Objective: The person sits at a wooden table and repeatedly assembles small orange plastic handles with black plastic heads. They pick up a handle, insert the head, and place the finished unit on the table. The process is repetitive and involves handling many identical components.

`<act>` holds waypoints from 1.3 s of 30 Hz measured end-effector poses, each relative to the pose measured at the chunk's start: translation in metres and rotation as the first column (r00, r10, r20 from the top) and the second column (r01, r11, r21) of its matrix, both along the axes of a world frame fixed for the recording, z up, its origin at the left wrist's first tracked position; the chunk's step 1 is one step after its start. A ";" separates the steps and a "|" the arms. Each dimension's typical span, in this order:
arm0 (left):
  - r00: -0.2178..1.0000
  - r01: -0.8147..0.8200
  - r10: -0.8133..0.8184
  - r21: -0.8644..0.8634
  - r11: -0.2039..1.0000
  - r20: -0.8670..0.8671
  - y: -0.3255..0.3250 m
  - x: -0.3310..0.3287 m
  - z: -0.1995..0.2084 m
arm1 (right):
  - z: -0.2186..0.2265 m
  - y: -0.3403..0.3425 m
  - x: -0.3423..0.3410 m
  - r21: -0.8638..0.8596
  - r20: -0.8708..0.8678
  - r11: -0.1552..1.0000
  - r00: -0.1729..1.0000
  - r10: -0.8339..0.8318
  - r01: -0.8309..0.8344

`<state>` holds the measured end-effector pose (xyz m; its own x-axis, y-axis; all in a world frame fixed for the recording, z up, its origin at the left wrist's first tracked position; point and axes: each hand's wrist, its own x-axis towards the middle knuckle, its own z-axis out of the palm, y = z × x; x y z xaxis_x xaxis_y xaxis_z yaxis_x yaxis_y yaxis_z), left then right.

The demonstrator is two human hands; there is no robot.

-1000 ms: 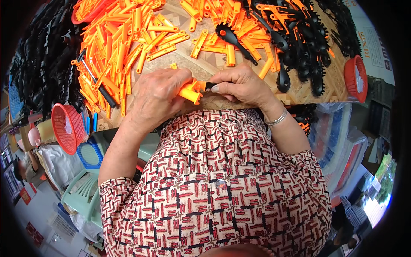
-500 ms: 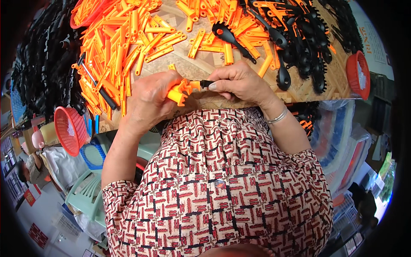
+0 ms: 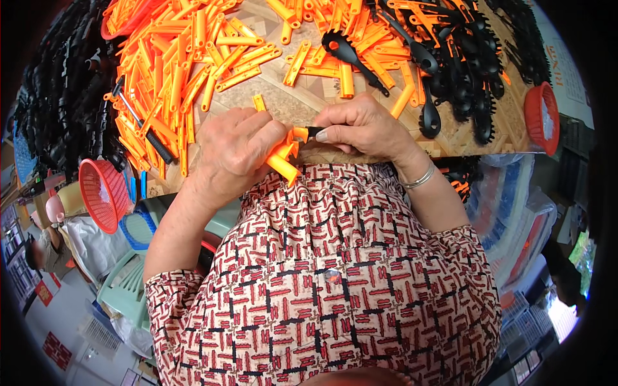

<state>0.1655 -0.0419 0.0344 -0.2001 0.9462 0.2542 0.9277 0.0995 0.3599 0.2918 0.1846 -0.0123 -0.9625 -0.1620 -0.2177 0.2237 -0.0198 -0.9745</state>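
Note:
My left hand (image 3: 235, 145) is closed around orange plastic handles (image 3: 282, 167), whose ends stick out below and beside the fingers. In my right hand (image 3: 367, 125), thumb and fingers pinch a short black piece (image 3: 314, 131), mostly hidden by the grip. The black piece meets the end of an orange part between both hands, just above the table's near edge. How deep it sits in that part I cannot tell. Beyond the left knuckles, one small orange handle (image 3: 259, 102) lies on the table.
A heap of orange handles (image 3: 177, 77) covers the table's left. Black toothed spaghetti servers (image 3: 476, 83) pile up at the right, one server (image 3: 347, 51) lying apart. A small hammer (image 3: 151, 132) rests by the heap. Red baskets (image 3: 87, 186) flank the table; black parts (image 3: 58, 109) stack far left.
My left hand has turned and shifted slightly right, so the orange handles now point further down toward the right. My right hand keeps its pinch on the black piece.

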 end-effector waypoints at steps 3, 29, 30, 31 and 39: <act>0.998 -0.020 0.022 -0.023 1.000 0.059 0.004 0.005 0.002 | -0.002 0.001 0.003 0.045 -0.075 0.999 0.997 0.011 -0.008; 0.687 -0.513 0.463 -0.078 0.855 0.561 0.011 -0.023 -0.039 | 0.029 0.036 -0.012 0.791 -0.603 0.149 0.797 0.029 0.593; 0.796 -0.443 0.399 -0.012 0.896 0.456 0.019 -0.034 -0.041 | 0.028 0.040 -0.018 0.806 -0.592 0.106 0.795 0.133 0.582; 0.880 -0.370 0.334 0.046 0.928 0.337 0.025 -0.048 -0.046 | 0.025 0.044 -0.027 0.817 -0.570 0.063 0.785 0.242 0.573; 0.978 0.109 -0.106 0.008 0.994 -0.182 0.054 -0.092 -0.054 | 0.029 0.061 -0.048 0.876 -0.370 0.030 0.629 0.684 0.482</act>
